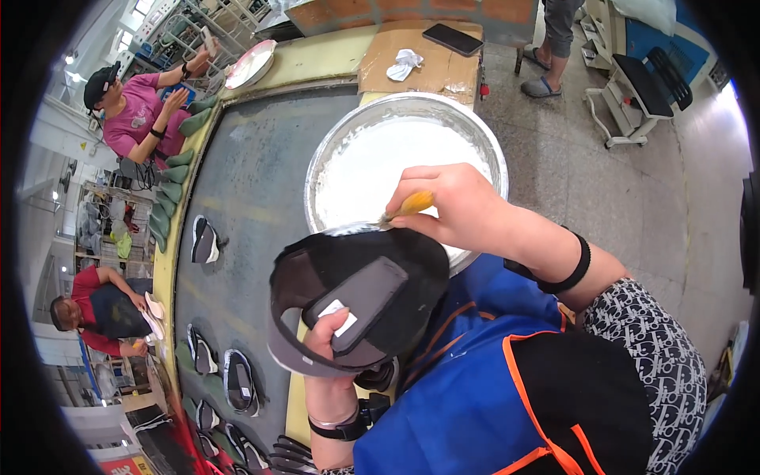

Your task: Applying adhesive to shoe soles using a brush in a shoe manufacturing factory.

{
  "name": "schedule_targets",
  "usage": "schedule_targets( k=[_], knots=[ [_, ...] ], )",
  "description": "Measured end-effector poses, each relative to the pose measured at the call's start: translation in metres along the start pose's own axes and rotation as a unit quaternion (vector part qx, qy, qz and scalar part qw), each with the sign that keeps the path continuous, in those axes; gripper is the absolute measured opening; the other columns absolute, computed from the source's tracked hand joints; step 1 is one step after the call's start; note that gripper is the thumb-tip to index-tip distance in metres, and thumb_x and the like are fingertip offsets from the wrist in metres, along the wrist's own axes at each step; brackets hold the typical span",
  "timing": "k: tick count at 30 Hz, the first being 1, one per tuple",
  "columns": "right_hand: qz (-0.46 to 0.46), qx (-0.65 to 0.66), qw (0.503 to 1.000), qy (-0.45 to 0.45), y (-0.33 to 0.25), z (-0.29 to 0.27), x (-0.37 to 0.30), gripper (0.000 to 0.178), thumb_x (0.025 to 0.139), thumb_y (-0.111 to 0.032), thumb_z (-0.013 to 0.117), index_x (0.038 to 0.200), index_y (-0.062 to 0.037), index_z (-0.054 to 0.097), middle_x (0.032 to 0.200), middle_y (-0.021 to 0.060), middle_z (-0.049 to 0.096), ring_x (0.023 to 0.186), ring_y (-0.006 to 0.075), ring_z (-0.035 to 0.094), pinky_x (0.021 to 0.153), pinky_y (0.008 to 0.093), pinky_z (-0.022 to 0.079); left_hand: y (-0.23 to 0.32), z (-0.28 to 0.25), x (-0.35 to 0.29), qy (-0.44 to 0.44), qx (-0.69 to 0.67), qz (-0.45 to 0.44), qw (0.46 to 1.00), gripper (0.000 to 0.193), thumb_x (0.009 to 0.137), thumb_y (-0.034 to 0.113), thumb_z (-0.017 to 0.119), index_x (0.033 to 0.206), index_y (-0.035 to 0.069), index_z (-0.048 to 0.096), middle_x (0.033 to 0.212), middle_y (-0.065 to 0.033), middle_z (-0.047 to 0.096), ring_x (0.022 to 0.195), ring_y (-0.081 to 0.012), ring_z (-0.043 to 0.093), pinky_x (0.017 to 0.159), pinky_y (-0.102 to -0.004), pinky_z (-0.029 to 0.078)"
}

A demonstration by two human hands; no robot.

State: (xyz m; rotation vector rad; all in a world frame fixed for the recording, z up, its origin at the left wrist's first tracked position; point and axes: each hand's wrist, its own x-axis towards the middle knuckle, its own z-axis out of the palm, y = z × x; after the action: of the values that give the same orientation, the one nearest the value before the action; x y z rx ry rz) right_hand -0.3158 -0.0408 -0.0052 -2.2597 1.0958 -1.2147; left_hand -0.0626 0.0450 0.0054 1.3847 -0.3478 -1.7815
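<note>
My left hand (323, 336) grips a black and grey shoe upper (423, 265) from inside, thumb pressed near a small white label. The upper is tilted, its open side facing me. In my right hand (459, 198) a brush with a yellow handle (416, 203) is pinched between thumb and fingers. The brush's tip touches the far edge of the upper, where a white smear shows; its bristles are mostly hidden. Just beyond, a round metal basin (497, 146) holds thick white liquid (404, 154). The upper and my right hand overlap the basin's near side.
A dark belt table (261, 150) bears several shoe uppers (239, 382) at left. Beyond the basin, a cardboard sheet (380, 51) carries a phone (453, 39) and crumpled tissue (404, 65). Two co-workers (131, 119) sit across; green shoe lasts (170, 191) line the far edge.
</note>
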Motion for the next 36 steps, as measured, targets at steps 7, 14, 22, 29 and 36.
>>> schedule_targets(
  k=[7,14,22,29,36],
  knots=[
    [0.154,0.079,0.984,-0.036,0.008,-0.002,-0.007,0.013,0.08,-0.016,0.075,0.088,-0.007,0.069,0.087,0.008,0.068,0.074,0.0237,0.068,0.067,0.0326,0.054,-0.009,-0.007,-0.009,0.195,0.167,0.204,0.945,0.034,0.09,0.013,0.065,0.122,0.003,0.057,0.091,-0.0048,0.067,0.065,-0.012,0.062,0.053,-0.0247,0.049],
    [0.017,0.101,0.98,0.168,0.011,0.001,0.018,0.015,0.083,-0.017,0.075,0.087,-0.0045,0.068,0.08,0.0074,0.067,0.066,0.0189,0.066,0.061,0.0303,0.053,0.002,-0.019,0.001,-0.069,0.146,0.047,0.986,0.027,0.091,0.012,0.062,0.112,-0.005,0.057,0.077,-0.0157,0.067,0.059,-0.0235,0.067,0.051,-0.0318,0.057],
    [0.102,0.072,0.987,0.097,0.013,0.013,0.012,0.014,0.085,-0.014,0.065,0.081,-0.003,0.058,0.065,0.0055,0.06,0.057,0.0134,0.058,0.055,0.029,0.045,0.005,-0.015,0.001,-0.106,0.173,0.084,0.976,0.029,0.095,0.016,0.059,0.114,-0.007,0.057,0.087,-0.0176,0.068,0.069,-0.0261,0.07,0.059,-0.03,0.06],
    [0.207,0.191,0.959,-0.034,-0.005,0.015,-0.009,0.014,0.084,-0.012,0.065,0.078,-0.0024,0.057,0.064,0.0058,0.059,0.056,0.0131,0.055,0.055,0.029,0.044,0.013,-0.007,0.017,-0.053,0.191,0.192,0.961,0.03,0.099,0.017,0.055,0.115,-0.008,0.056,0.093,-0.0173,0.068,0.075,-0.0248,0.071,0.059,-0.0266,0.06],
    [0.126,0.139,0.981,0.045,-0.005,0.006,0.01,0.022,0.087,-0.02,0.07,0.079,-0.0034,0.057,0.064,0.0066,0.061,0.054,0.0176,0.06,0.055,0.0299,0.046,0.016,0.011,0.027,-0.03,0.278,0.333,0.9,0.027,0.101,0.01,0.049,0.122,-0.006,0.049,0.103,-0.0163,0.065,0.084,-0.0244,0.071,0.068,-0.0288,0.059]
  ],
)
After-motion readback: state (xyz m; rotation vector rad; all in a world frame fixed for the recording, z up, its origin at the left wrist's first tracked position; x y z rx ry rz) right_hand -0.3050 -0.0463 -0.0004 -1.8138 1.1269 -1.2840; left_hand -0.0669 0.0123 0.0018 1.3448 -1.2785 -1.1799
